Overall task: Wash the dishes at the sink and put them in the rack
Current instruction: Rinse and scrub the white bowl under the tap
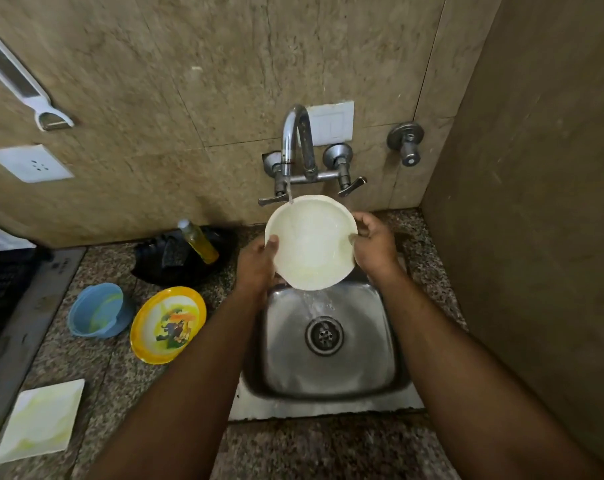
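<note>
Both hands, left hand [255,263] and right hand [373,245], have fingers pinching the white bowl's [311,242] rim, tilted under the running tap [295,143] at the sink's [328,403] back edge.

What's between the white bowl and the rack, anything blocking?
Cannot tell: no rack is clearly visible. Both the left hand and right hand hold the round white bowl under the running chrome tap, above the steel sink.

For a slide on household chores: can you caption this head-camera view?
Both hands, left and right, tilt a white bowl under the running tap over the steel sink.
</note>
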`<state>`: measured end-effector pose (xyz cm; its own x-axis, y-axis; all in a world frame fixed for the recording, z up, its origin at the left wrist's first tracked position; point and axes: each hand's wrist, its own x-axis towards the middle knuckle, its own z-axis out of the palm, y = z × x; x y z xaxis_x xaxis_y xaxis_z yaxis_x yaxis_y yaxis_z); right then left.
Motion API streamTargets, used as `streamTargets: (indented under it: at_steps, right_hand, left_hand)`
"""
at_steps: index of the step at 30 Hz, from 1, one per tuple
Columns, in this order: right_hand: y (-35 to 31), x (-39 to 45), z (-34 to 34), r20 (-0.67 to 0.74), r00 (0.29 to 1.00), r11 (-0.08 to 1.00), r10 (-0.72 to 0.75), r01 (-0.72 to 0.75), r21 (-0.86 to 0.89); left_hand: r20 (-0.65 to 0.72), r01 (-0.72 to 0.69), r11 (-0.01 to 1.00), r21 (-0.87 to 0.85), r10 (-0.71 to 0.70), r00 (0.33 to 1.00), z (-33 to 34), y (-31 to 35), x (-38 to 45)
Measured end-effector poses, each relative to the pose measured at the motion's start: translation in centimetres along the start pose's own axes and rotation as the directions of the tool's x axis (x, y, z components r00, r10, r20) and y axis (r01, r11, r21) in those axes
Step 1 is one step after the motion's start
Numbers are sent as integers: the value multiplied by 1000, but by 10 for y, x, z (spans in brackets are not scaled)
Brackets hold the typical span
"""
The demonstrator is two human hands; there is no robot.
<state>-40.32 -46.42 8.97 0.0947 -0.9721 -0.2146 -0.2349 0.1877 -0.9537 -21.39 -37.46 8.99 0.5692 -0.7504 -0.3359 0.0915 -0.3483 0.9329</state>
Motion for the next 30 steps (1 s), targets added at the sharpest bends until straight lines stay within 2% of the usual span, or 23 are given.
streamTargets:
  at_steps: [2,4,6,8,12,15,18,20,23,25,27,28,30]
  right_hand:
    - [5,-4,9,30,996,996,85,-85,5]
    - [15,-7,19,97,977,982,188,-186,-33]
    - [24,-12,28,193,938,958,286,-273,-91]
    - [25,-21,33,253,902,936,349,-325,-133]
    - [10,-34,25,273,853,894,445,-403,-198]
    - [-6,-27,7,211,883,897,418,-366,-246]
    - [-24,-17,-11,151,915,906,374,-325,-272]
    - [-39,-11,-20,147,935,917,321,-269,-295]
    - [-53,6,-23,76,975,930,211,-176,-322]
    - [-63,19,-20,111,971,975,212,-202,-97]
    - [-74,25,-16,124,971,975,205,-213,59]
    - [-77,25,-14,109,978,980,178,-187,75]
    - [-77,24,-7,84,992,995,94,-97,29]
  left_hand:
    - [-46,-122,970,208,134,990,-12,6,4]
    - [-77,-175,864,472,239,968,-25,10,11]
    - [-75,-195,726,659,322,944,-31,21,7]
    - [-85,-153,658,737,315,945,-34,31,1]
    - [-71,10,790,613,43,997,-35,33,-5]
    - [-36,154,892,425,-153,988,-29,24,-12]
    - [74,276,892,359,-322,944,-22,6,-18]
    - [134,275,897,347,-337,932,-16,-2,-23]
    - [64,198,909,368,-237,969,-10,-10,-23]
    - [25,65,889,453,-85,996,-13,-13,-19]
    - [62,-112,733,670,95,994,-21,-10,-20]
    - [87,-172,628,759,163,983,-24,-11,-21]
    - [96,-234,494,837,288,953,-27,-10,-26]
